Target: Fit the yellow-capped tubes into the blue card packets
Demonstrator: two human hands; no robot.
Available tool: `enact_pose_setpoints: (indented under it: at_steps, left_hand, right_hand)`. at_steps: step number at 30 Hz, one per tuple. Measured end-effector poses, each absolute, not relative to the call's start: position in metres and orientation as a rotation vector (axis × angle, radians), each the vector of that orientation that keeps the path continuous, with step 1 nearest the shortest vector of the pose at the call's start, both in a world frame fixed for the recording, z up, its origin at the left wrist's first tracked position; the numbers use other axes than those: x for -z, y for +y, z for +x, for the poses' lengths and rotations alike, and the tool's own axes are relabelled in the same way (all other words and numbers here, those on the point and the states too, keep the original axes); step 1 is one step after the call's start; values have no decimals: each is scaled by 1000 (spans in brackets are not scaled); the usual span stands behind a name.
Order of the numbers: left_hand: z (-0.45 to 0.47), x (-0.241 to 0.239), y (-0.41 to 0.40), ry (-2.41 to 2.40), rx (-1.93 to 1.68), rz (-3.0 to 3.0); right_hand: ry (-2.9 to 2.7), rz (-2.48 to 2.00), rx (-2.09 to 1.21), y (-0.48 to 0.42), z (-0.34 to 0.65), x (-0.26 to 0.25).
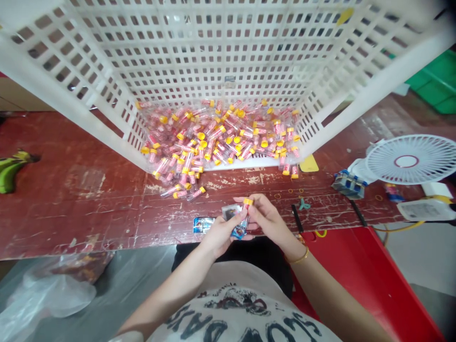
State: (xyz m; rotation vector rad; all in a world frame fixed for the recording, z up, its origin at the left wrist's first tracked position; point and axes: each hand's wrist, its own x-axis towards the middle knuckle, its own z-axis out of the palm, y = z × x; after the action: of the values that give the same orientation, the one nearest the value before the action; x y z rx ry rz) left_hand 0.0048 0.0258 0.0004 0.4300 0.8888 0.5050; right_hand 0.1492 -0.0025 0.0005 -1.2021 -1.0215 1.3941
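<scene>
Close to the table's front edge, my two hands meet. My left hand (221, 233) is closed on a shiny silver-and-blue packet (239, 233), its thumb lying across the top. In the fingers of my right hand (266, 219) is a small clear tube with a yellow cap (248, 202), held upright against the packet. The tube's lower part is hidden by my fingers. Beside my left hand a blue packet (204, 225) lies flat on the table. Many pink-labelled, yellow-capped tubes (217, 135) fill the bottom of a white basket (221, 66) tipped on its side, some spilling out.
The worn red table (89, 190) runs across the view. To the right are a white fan (409, 159), a bundle of blue packets (349, 184), a yellow card (309, 163) and a teal clip-like piece (304, 204). Bananas (12, 171) lie far left; a green crate (436, 83) stands back right.
</scene>
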Motion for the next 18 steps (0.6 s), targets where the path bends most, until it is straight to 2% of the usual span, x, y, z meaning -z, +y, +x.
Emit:
enact_pose_setpoints:
  at_steps: [5, 13, 18]
  left_hand:
    - [19, -4, 26, 885, -518, 387]
    - [13, -5, 24, 842, -474, 377]
    - [18, -7, 27, 850, -463, 340]
  right_hand:
    - [-1135, -1440, -1172, -23, 141, 6]
    - [-1344, -1355, -1246, -30, 147, 9]
    - [-1218, -1418, -1230, -30, 143, 10]
